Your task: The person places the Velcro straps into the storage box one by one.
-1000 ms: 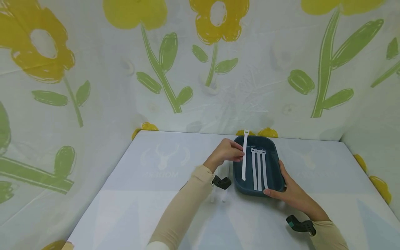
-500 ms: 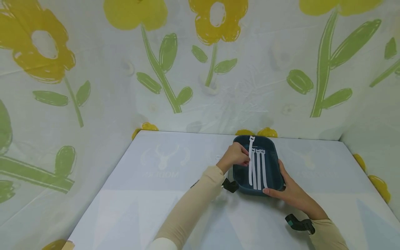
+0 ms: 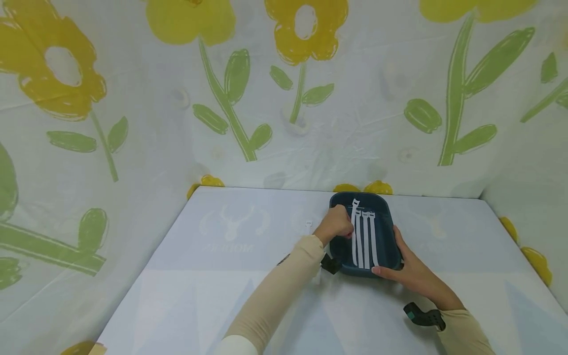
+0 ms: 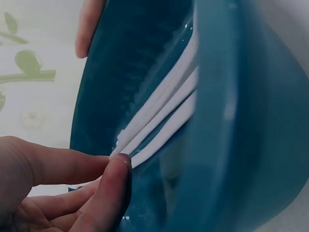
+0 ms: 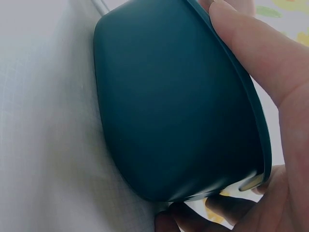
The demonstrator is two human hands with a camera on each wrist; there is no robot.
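Note:
A dark teal tray (image 3: 387, 246) holds several white straps (image 3: 366, 241) lying side by side lengthwise. At its left side, the left hand (image 3: 338, 223) pinches the leftmost white strap (image 3: 354, 236) between thumb and forefinger, inside the tray; the left wrist view shows the fingertips (image 4: 123, 162) on it. The right hand (image 3: 414, 273) grips the tray's near right corner, thumb over the rim and fingers around the outside. In the right wrist view the tray's outer wall (image 5: 174, 101) fills the middle, with the thumb (image 5: 256, 43) on the rim.
Another white strap (image 3: 308, 226) lies on the white table (image 3: 199, 236) left of the tray, partly hidden by the left forearm. A curtain (image 3: 355, 143) with printed flowers hangs behind the table and along its sides.
The left hand has moved right over the tray with its strap, which came down beside the other straps. The right hand has kept its grip on the tray.

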